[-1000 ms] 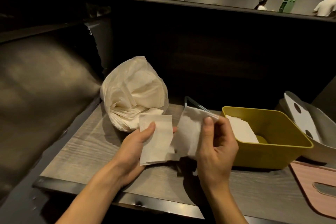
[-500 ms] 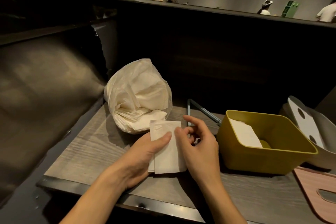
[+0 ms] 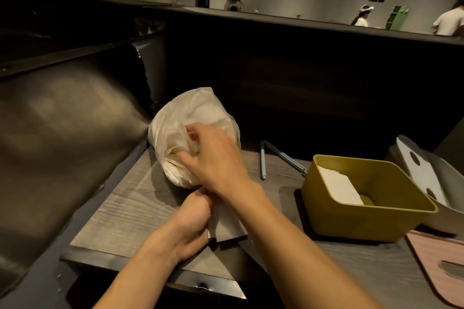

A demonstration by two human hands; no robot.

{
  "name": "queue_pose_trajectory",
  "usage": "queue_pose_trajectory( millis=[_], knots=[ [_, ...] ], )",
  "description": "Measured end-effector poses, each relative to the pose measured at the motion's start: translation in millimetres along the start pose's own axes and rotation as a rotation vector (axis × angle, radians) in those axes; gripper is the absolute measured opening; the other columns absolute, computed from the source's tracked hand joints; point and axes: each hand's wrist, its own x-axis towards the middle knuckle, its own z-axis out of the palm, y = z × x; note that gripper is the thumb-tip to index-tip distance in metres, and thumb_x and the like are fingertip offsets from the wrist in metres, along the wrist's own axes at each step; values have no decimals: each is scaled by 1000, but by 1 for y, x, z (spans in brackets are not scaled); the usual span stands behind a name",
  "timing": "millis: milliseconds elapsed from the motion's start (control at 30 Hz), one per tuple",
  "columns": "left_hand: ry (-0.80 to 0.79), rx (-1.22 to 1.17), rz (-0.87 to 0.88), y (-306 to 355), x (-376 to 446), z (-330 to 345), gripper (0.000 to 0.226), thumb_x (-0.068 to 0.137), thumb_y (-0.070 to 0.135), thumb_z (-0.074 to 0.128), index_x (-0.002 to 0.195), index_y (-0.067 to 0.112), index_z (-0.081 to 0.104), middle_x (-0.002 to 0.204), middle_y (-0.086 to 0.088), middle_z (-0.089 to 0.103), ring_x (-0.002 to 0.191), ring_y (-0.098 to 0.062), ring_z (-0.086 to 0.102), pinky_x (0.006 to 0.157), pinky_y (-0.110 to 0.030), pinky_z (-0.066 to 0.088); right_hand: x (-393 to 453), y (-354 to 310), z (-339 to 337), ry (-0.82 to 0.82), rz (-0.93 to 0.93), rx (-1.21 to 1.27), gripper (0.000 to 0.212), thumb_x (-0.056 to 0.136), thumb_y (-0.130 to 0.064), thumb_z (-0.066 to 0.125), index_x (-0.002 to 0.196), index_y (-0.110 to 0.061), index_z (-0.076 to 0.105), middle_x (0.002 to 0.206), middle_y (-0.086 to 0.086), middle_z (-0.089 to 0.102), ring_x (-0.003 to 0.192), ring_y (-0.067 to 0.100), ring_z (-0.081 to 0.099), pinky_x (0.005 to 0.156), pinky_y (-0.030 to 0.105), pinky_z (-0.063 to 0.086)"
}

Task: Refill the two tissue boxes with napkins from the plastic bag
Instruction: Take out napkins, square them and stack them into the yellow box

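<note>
Bag: plastic bag [image 3: 185,123] is lying on its side at about ten o'clock on the counter [image 3: 120,211], its mouth facing five o'clock toward the person, stacked napkins [image 3: 175,173] showing at the opening.
Left hand: left hand [image 3: 193,221] is gripping a small folded stack [image 3: 229,223] at six o'clock, thumb and curled fingers closed round it, just below the bag's mouth.
Right hand: right hand [image 3: 216,158] is crossing above the left one and digging into the bag's mouth at twelve o'clock from the left hand, fingers curled among the napkins; whether they are pinching any, I cannot tell.
Yellow box: yellow tissue box [image 3: 371,221] is standing open at three o'clock, well apart from both hands, one napkin [image 3: 339,188] leaning inside.
Grey box: grey tissue box [image 3: 452,183] is tilting behind it at two o'clock.
Judgement: the coming pull probably runs from the bag toward five o'clock, then rightward to the yellow box; the right hand is nearer the bag, yet the carry crosses the counter.
</note>
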Motion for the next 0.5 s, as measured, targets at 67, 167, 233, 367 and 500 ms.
queue_pose_trajectory(
  millis=[67, 167, 233, 367, 500],
  knots=[
    [-66, 8, -24, 2, -1, 2, 40, 106, 7, 35, 133, -8, 60, 127, -30, 67, 122, -40, 65, 108, -50, 51, 6, -3, 6, 79, -7, 13, 41, 89, -40, 71, 126, -24, 64, 112, -7, 71, 107, 16, 64, 95, 42, 52],
    [-132, 62, -47, 7, -4, 4, 47, 107, 18, 32, 126, -6, 68, 127, -27, 68, 124, -36, 65, 107, -45, 52, 6, -6, 10, 158, -51, -3, 26, 92, -35, 70, 115, -24, 68, 104, -6, 73, 100, 18, 64, 93, 42, 49],
    [-157, 60, -66, 8, -4, 3, 50, 108, 24, 31, 128, -4, 68, 128, -26, 68, 125, -35, 64, 107, -43, 52, 6, -6, 13, 202, -72, 9, 15, 93, -31, 69, 106, -24, 72, 99, -7, 73, 95, 17, 64, 91, 43, 49],
    [-157, 30, -83, 9, -3, 3, 48, 105, 24, 36, 126, -4, 69, 126, -27, 68, 122, -36, 65, 100, -41, 56, 5, -2, 12, 259, -12, 136, 10, 94, -31, 71, 100, -25, 76, 95, -10, 74, 92, 11, 67, 86, 42, 53],
    [-144, -34, -65, 10, -4, 7, 45, 94, 18, 51, 128, -8, 65, 125, -28, 68, 118, -37, 68, 98, -44, 58, 1, 4, 5, 310, 16, 267, 13, 96, -33, 72, 106, -29, 79, 97, -15, 77, 94, 3, 69, 84, 34, 57]
  ],
)
